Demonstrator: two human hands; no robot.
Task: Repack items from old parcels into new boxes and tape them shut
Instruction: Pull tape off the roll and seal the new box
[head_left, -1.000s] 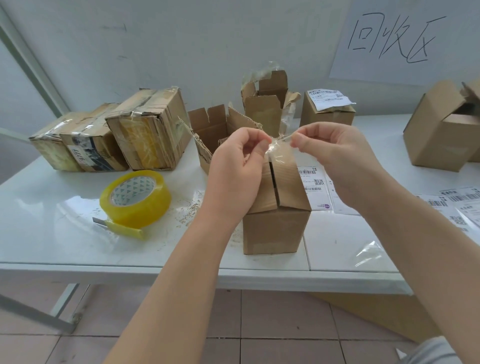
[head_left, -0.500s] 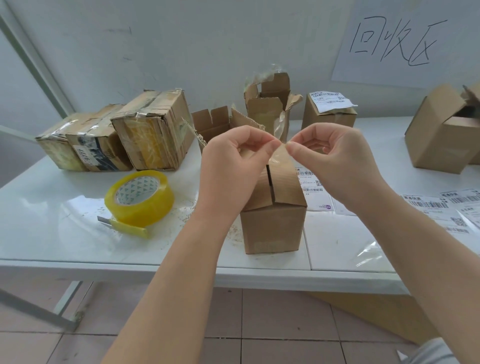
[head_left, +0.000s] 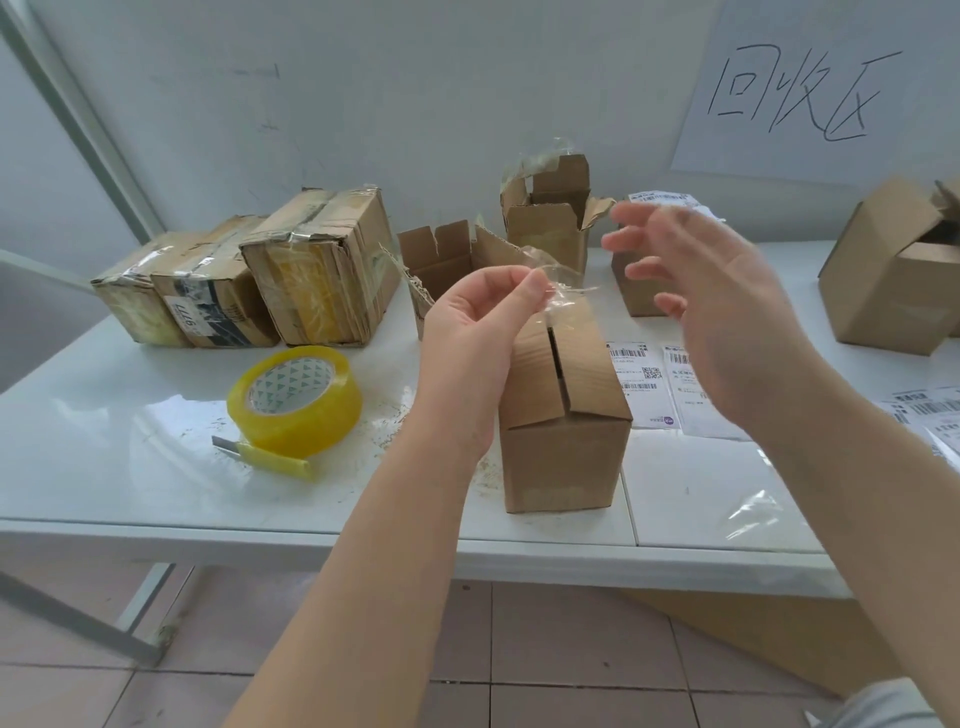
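Just below your left hand (head_left: 467, 332), pinching the clear tape strip (head_left: 563, 286), the seam (head_left: 558, 371) of the cardboard box (head_left: 566, 457) runs toward you; your right hand (head_left: 727, 322) hovers spread, empty.

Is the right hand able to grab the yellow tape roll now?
Probably, with a stretch. The right hand is open and empty, but the box and the left hand sit between it and the tape roll.

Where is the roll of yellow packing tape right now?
In the head view, the yellow roll of packing tape lies on the white table, left of the small brown cardboard box.
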